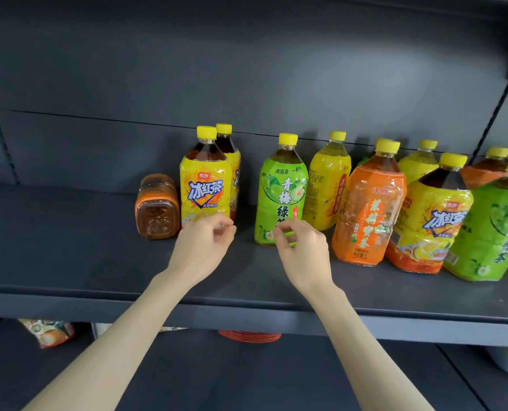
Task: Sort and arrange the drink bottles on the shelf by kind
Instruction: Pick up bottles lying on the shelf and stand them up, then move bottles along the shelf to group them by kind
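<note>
Both forearms reach up from frame bottom. Left hand (pixel 204 247), centre frame: fingers loosely curled, holding nothing, tips at the base of the upright yellow iced-tea bottle (pixel 205 185). Right hand (pixel 301 252) beside it: fingers loosely curled, nothing held, tips overlapping the green bottle (pixel 281 194)'s lower label; contact unclear. Shelf (pixel 69 262) carries both bottles. Left, 1 orange bottle (pixel 158 209) lies on its side. Behind, a second iced-tea bottle (pixel 230 152). Right: mixed upright cluster (pixel 424 209).

At least twelve bottles (pixel 281 197), two hands (pixel 202 244)
</note>
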`<state>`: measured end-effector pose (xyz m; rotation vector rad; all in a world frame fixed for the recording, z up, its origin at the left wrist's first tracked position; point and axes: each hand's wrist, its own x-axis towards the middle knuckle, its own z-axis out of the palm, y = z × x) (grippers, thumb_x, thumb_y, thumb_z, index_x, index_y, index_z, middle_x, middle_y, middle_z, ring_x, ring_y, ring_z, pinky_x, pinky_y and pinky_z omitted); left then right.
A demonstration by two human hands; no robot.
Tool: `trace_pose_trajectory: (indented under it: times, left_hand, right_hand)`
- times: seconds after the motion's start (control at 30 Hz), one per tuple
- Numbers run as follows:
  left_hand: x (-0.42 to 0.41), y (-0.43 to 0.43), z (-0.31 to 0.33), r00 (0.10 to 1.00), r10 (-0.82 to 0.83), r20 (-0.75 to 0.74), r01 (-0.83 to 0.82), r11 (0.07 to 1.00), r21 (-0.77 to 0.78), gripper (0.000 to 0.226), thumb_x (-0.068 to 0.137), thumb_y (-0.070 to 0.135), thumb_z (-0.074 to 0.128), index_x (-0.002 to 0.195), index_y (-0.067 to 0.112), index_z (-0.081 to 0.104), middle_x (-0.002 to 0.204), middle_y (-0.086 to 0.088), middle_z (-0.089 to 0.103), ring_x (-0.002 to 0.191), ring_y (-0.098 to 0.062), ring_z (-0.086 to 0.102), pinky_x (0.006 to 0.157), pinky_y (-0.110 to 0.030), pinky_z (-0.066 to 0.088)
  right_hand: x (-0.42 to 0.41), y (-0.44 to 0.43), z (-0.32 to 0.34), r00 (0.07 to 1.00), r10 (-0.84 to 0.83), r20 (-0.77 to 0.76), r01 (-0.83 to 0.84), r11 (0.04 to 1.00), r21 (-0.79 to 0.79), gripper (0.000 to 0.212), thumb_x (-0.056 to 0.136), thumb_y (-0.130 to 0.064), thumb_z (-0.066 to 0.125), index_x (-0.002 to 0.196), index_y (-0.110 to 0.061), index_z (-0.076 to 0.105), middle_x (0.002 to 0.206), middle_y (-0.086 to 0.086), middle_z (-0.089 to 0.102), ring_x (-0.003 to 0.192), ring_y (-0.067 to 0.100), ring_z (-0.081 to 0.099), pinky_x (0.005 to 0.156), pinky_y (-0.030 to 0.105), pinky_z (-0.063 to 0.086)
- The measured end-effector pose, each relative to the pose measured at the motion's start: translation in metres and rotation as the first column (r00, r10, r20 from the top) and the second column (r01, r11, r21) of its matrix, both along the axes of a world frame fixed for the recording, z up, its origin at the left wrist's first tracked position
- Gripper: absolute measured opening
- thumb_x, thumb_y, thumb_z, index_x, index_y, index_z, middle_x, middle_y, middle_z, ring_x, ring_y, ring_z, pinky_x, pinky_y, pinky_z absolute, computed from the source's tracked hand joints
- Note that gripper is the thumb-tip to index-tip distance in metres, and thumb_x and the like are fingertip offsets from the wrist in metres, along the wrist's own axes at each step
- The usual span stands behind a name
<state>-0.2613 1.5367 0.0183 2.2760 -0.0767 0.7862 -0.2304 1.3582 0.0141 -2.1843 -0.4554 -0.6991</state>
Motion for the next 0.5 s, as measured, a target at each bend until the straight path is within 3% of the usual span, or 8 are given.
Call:
trace_pose_trajectory:
  times: [0.17, 0.27, 0.5]
  left_hand:
    - [-0.034, 0.044, -0.005, 0.984, 0.163, 0.066, -0.157, 0.984, -0.087, 0.009, 0.088, 0.019, 0.064, 0.092, 0.016, 0.071, 0.082, 0.006, 0.070, 0.074, -0.004, 0.064, 0.067, -0.015, 0.045]
    - [-0.044, 0.074, -0.002, 0.966, 0.244, 0.087, -0.233, 0.965, -0.117, 0.007, 0.088, 0.015, 0.064, 0.088, 0.016, 0.070, 0.079, 0.005, 0.069, 0.072, -0.004, 0.062, 0.068, -0.014, 0.043]
    - [-0.027, 0.140, 0.004, 0.973, 0.223, 0.053, -0.207, 0.955, -0.211, 0.005, 0.090, 0.020, 0.062, 0.094, 0.023, 0.065, 0.096, 0.003, 0.066, 0.077, 0.002, 0.058, 0.065, -0.003, 0.038]
  right_hand:
    - [-0.013, 0.036, -0.002, 0.996, 0.093, -0.007, -0.093, 0.996, 0.014, 0.009, 0.092, -0.019, 0.060, 0.089, -0.014, 0.068, 0.083, 0.001, 0.068, 0.073, 0.022, 0.065, 0.065, 0.034, 0.052]
    - [-0.018, 0.064, 0.001, 0.984, 0.174, -0.026, -0.173, 0.984, 0.030, 0.010, 0.092, -0.017, 0.060, 0.091, -0.012, 0.069, 0.088, 0.003, 0.069, 0.076, 0.020, 0.066, 0.070, 0.040, 0.055]
    - [-0.022, 0.138, 0.011, 0.972, 0.234, -0.006, -0.233, 0.971, 0.059, 0.012, 0.092, -0.019, 0.061, 0.098, -0.011, 0.069, 0.099, 0.005, 0.070, 0.088, 0.026, 0.064, 0.078, 0.041, 0.053]
